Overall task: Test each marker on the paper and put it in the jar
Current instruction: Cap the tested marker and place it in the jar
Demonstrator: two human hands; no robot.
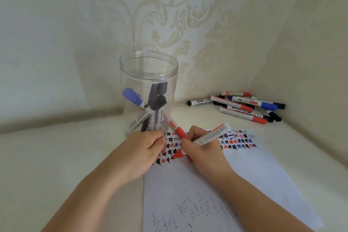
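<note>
The clear jar (148, 88) stands upright on the pale tabletop (56, 156), left of centre, its mouth open at the top. Inside it several capped markers (148, 109) lean at crossed angles, a blue-capped one tilting up to the left and black-capped ones tilting up to the right. Just in front of the jar's base the left hand (145, 149) lies with its fingers curled; its grip pinches a red marker cap (178, 131), which rests at the top left corner of the paper (235, 184). To the right, the right hand (203, 152) holds the uncapped red marker (212, 134) in a closed writing grip. The marker's long axis runs on a diagonal: its red tip points down and left onto the paper, and its white tail rises up and right, away from the person. The paper carries rows of black, red and blue test marks under the hands and thin squiggles nearer the person. Farther right, against the patterned wall (207, 15), a loose pile of markers (243, 105) lies flat, mostly with long axes running left to right.
</note>
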